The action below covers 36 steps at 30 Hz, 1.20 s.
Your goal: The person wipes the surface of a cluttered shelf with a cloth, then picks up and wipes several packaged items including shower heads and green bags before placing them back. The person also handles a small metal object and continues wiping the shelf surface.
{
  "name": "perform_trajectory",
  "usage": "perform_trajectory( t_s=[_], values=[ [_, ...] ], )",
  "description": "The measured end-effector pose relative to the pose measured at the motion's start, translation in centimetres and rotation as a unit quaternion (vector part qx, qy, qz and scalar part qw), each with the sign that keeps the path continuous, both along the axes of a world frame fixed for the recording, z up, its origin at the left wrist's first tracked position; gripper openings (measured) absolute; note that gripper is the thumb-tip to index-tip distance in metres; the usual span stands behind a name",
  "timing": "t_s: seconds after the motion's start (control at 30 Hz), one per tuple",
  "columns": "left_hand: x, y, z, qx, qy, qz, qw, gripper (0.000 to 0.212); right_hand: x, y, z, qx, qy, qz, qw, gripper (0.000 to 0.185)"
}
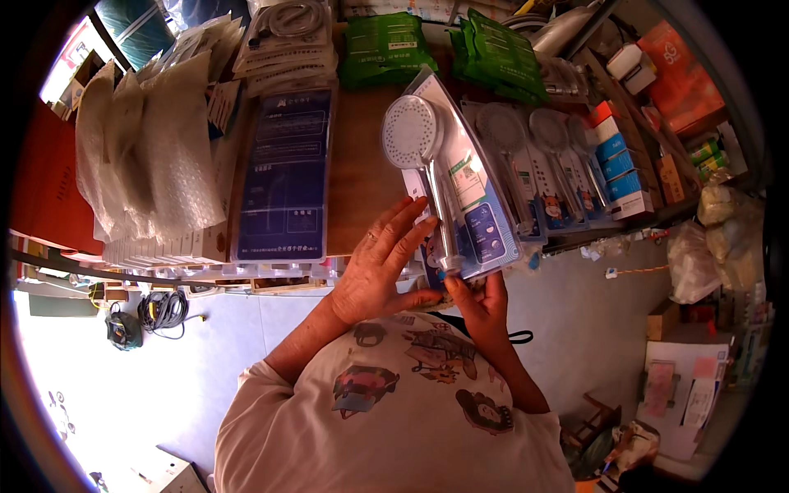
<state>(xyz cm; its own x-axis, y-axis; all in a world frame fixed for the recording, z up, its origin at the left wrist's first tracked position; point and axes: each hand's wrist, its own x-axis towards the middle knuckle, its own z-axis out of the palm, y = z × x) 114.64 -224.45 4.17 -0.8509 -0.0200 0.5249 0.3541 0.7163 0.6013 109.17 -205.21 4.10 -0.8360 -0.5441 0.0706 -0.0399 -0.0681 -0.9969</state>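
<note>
A hand shower head [412,131] in a clear blister pack with a printed card [471,185] is tilted in front of me, over the shelf's near edge. My right hand [481,302] grips the pack's lower end between thumb and fingers. My left hand [385,262] lies flat against the pack's left side with its fingers spread; its fingertips are by the handle. Similar packed shower heads [500,132] lie in a row to the right. A stack of blue-carded blister packs [283,179] lies to the left.
Green packets [385,49] lie at the back of the wooden shelf [354,179]. Bubble-wrap pouches [179,148] stand at far left, near packs with coiled hoses [286,28]. Small blue and white boxes [616,157] line the right. A coiled cable [163,308] rests on the floor.
</note>
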Motion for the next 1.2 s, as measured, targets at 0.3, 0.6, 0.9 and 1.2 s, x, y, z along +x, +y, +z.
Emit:
perform_trajectory(
  t_s=[0.3, 0.6, 0.9, 1.2],
  values=[
    [0.6, 1.7, -1.5, -0.034, -0.064, 0.038, 0.997, 0.075, -2.6, 2.1, -2.8, 0.144, -0.056, 0.069, 0.986, 0.027],
    [1.2, 3.9, -1.7, -0.050, -0.063, 0.121, 0.989, 0.058, -3.5, 3.8, -3.9, 0.138, -0.179, 0.078, 0.971, 0.041],
    [1.0, 5.6, -1.6, -0.051, -0.073, 0.164, 0.983, 0.055, -4.7, 6.0, -7.8, 0.054, -0.172, 0.035, 0.983, 0.035],
    [0.7, 6.0, -2.3, -0.023, -0.092, 0.172, 0.981, 0.054, -5.7, 5.7, -7.5, 0.053, -0.199, 0.054, 0.977, 0.037]
  ],
)
